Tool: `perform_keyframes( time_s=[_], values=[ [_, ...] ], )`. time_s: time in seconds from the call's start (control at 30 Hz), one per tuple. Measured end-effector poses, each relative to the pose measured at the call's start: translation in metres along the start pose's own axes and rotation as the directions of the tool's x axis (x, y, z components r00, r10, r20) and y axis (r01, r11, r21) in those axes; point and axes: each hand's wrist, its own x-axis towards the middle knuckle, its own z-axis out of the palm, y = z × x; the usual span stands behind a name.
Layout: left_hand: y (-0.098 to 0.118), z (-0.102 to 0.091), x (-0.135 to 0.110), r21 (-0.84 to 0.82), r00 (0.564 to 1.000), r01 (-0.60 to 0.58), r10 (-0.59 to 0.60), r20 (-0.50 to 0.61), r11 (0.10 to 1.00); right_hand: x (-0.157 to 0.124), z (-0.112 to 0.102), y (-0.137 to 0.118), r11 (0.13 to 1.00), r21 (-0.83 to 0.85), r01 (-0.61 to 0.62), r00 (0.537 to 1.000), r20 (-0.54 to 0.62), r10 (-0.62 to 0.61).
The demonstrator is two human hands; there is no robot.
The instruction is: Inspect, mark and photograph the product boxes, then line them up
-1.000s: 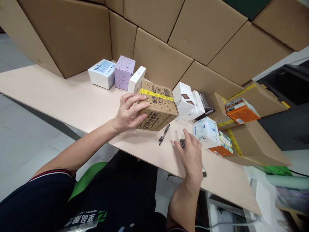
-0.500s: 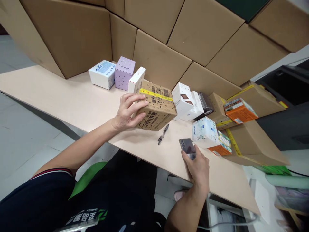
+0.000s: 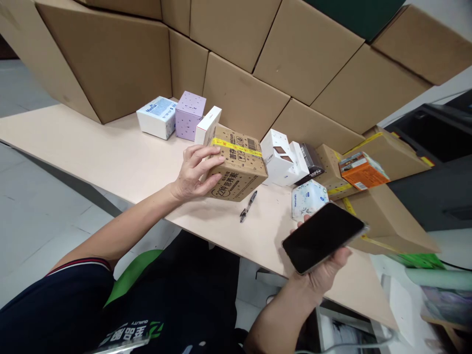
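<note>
My left hand [image 3: 199, 172] grips the left end of a brown cardboard box [image 3: 238, 169], thumb on the near face and fingers on top. The box has yellow tape and dark printing, and it sits tilted over the table. In my right hand [image 3: 326, 270] lies a smartphone [image 3: 324, 237], its dark screen facing up; the fingers wrap round its edges. A black and clear pen [image 3: 248, 206] rests on the table [image 3: 206, 221] between the two hands. Just behind the phone stands a white box with a blue leaf pattern [image 3: 308, 197].
Along the back stand a white-blue box [image 3: 158, 118], a purple box [image 3: 189, 116], a slim white box [image 3: 208, 123], white cartons [image 3: 276, 157], a black box [image 3: 311, 162] and an orange box [image 3: 363, 170]. Large cardboard boxes [image 3: 243, 93] form a wall behind. An open carton [image 3: 394, 221] stands right.
My right hand has lifted the phone off the table and turned it from its back to its screen side. The left hand keeps its hold on the brown box.
</note>
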Motion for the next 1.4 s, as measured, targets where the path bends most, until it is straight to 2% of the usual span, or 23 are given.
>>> perform_keyframes(
  time_s=[0.03,0.1,0.2,0.3,0.43,0.53,0.63,0.8,0.97,1.07,1.27,1.4],
  values=[
    [0.0,0.0,0.0,-0.008,1.0,0.003,-0.003,0.001,1.0,-0.004,0.009,-0.003,0.989,0.133,-0.06,0.998,0.033,0.056],
    [0.0,0.0,0.0,-0.019,1.0,0.003,-0.003,-0.004,1.0,-0.014,0.028,-0.008,0.948,0.25,-0.2,0.979,0.096,0.181],
    [0.0,0.0,0.0,0.0,1.0,-0.002,0.002,-0.005,1.0,-0.033,0.05,-0.008,0.888,0.168,-0.429,0.891,0.244,0.384],
    [0.001,0.0,0.001,0.0,1.0,-0.004,0.004,-0.012,1.0,-0.047,0.065,0.001,0.806,0.127,-0.578,0.778,0.382,0.498],
    [0.002,-0.001,0.001,-0.028,1.0,-0.002,0.002,-0.017,1.0,-0.052,0.084,0.011,0.683,0.192,-0.705,0.639,0.588,0.495],
    [0.002,-0.002,0.0,-0.025,1.0,0.019,-0.019,0.007,1.0,-0.05,0.102,0.011,0.671,0.19,-0.716,0.583,0.692,0.426],
    [0.002,-0.003,0.0,0.01,0.999,0.036,-0.036,0.035,0.999,-0.048,0.119,0.008,0.669,0.182,-0.721,0.542,0.749,0.381],
    [0.005,-0.004,0.001,0.054,1.0,-0.001,0.0,0.014,0.999,-0.044,0.137,0.009,0.669,0.174,-0.722,0.511,0.786,0.348],
    [0.006,-0.003,0.0,0.062,0.996,0.073,-0.076,0.047,0.995,-0.043,0.15,0.009,0.682,0.147,-0.716,0.504,0.785,0.36],
    [0.006,-0.003,0.0,0.029,1.0,0.031,-0.031,0.0,0.999,-0.044,0.156,0.009,0.67,0.16,-0.725,0.496,0.796,0.347],
    [0.006,-0.003,-0.001,0.018,0.999,0.042,-0.043,0.025,0.999,-0.045,0.159,0.012,0.665,0.169,-0.727,0.518,0.77,0.371],
    [0.007,-0.003,0.0,-0.003,1.0,0.012,-0.012,-0.012,1.0,-0.045,0.157,0.012,0.675,0.174,-0.717,0.535,0.758,0.373]
  ],
)
